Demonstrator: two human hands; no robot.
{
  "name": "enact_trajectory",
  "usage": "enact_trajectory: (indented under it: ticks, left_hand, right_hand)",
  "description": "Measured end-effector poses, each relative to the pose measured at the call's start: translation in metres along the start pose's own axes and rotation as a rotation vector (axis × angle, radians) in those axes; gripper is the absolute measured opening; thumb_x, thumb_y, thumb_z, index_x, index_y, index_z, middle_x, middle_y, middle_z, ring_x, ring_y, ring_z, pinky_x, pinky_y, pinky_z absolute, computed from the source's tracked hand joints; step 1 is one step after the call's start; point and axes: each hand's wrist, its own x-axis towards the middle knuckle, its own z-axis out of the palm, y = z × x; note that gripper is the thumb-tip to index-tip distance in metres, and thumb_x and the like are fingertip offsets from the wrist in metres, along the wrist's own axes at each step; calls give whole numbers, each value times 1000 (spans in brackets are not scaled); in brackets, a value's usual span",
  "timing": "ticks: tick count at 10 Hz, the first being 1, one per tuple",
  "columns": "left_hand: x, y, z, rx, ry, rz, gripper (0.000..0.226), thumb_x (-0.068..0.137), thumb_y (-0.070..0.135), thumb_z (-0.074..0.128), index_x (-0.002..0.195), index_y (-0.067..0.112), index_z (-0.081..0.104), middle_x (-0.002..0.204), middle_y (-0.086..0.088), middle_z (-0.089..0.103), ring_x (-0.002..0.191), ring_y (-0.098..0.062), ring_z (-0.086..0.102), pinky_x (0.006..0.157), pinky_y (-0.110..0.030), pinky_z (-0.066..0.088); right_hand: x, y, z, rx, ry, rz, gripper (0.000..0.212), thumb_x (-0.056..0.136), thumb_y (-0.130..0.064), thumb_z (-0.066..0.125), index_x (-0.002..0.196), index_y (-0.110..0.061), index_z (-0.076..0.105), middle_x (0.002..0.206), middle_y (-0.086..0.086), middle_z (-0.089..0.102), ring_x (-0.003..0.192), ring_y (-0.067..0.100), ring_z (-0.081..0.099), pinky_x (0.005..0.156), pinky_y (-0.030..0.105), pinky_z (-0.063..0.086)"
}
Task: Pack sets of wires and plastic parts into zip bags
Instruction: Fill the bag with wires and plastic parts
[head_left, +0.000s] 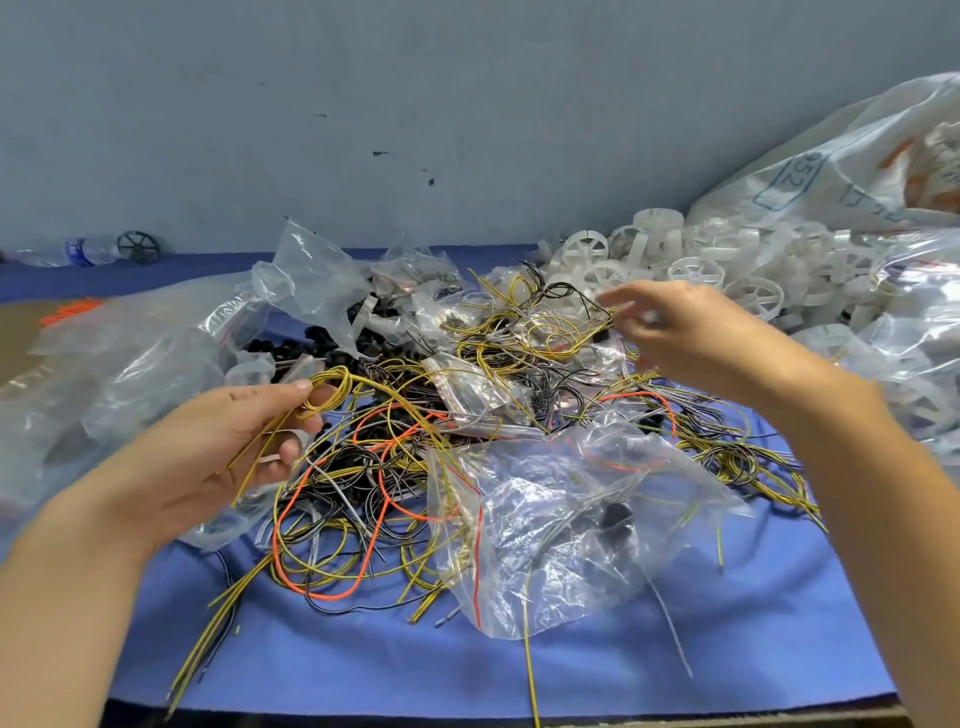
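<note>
Early going: the left hand pinches a yellow wire bundle. The right hand is blurred, so I cannot tell its grip. Between them lies a zip bag, seemingly part-filled. Loose wires and the white wheels beyond the right hand remain unpacked.

Far wall: plain, painted grey-blue, running the full width of the view. A few small dark marks show near its centre.

Work surface: a table covered by a blue cloth, which reaches from the near edge to the foot of the wall. At the left, a patch of bare brown tabletop shows beside the cloth.

A clear plastic bottle lies on its side at the far left, against the wall.

Lighting: even and diffuse, with soft shadows.
</note>
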Motion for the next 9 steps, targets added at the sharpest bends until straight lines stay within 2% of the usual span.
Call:
enact_trajectory:
  ticks: [1, 2, 3, 4, 5, 6, 7, 8, 9]
  left_hand:
    - [-3, 0, -13, 82, -85, -7, 29, 69, 42, 75, 87, 21, 79, 65, 2, 58, 41, -6, 42, 34, -14, 32]
    - [-5, -3, -25, 138, -183, -47, 59, 53, 53, 90, 97, 16, 76, 60, 3, 50, 39, -6, 37, 36, -10, 29]
    - [-3, -10, -33, 174, -313, -96, 60, 60, 54, 87, 102, 12, 73, 58, 3, 43, 39, -7, 35, 39, -10, 30]
    - [6, -16, -53, 103, -348, -84, 52, 79, 47, 77, 110, 7, 66, 59, 5, 40, 40, -8, 36, 43, -12, 34]
    - [23, -21, -82, 24, -218, -108, 42, 93, 43, 64, 116, 9, 55, 63, 2, 37, 42, -14, 32, 46, -19, 37]
    - [38, -35, -108, -14, -166, -105, 34, 99, 45, 52, 126, 26, 45, 72, -5, 26, 49, -18, 22, 49, -27, 33]
    - [42, -41, -101, 0, -167, -127, 33, 98, 44, 54, 119, 20, 47, 78, -17, 6, 55, -23, 14, 48, -30, 28]
    - [30, -37, -70, 67, -251, -139, 47, 94, 43, 61, 110, 0, 51, 78, -22, 7, 57, -24, 14, 45, -25, 31]
    - [18, -22, -26, 100, -304, -143, 44, 88, 38, 68, 96, -4, 55, 67, -13, 28, 44, -18, 33, 37, -18, 35]
  right_hand:
    - [-14, -38, 20, 66, -84, -303, 43, 98, -6, 47, 114, -40, 67, 117, -13, 65, 82, -4, 58, 79, 11, 46]
    - [-32, -64, 60, 18, -256, -543, 54, 92, 7, 45, 115, -36, 69, 132, -9, 58, 114, 6, 55, 102, 26, 44]
    - [-40, -65, 96, -115, -326, -634, 52, 91, 4, 48, 121, -35, 66, 147, -6, 45, 131, 20, 41, 106, 43, 37]
    - [-42, -58, 108, -130, -340, -644, 44, 92, -3, 49, 112, -38, 68, 150, -7, 40, 133, 21, 37, 103, 39, 35]
    - [-42, -52, 109, -107, -334, -629, 37, 90, -6, 50, 101, -37, 69, 147, -8, 42, 131, 18, 38, 101, 41, 37]
    - [-42, -49, 108, -114, -329, -630, 30, 91, -9, 52, 94, -33, 70, 144, -7, 46, 128, 18, 41, 99, 42, 38]
    - [-41, -46, 106, -30, -285, -609, 23, 91, -11, 56, 85, -28, 71, 135, -5, 54, 119, 20, 49, 96, 39, 40]
    - [-39, -46, 103, 85, -213, -579, 23, 90, -8, 57, 81, -25, 69, 127, -6, 58, 110, 15, 54, 88, 28, 39]
    - [-39, -48, 100, 158, -169, -545, 24, 91, -9, 56, 80, -26, 67, 125, -9, 57, 101, 7, 56, 78, 17, 34]
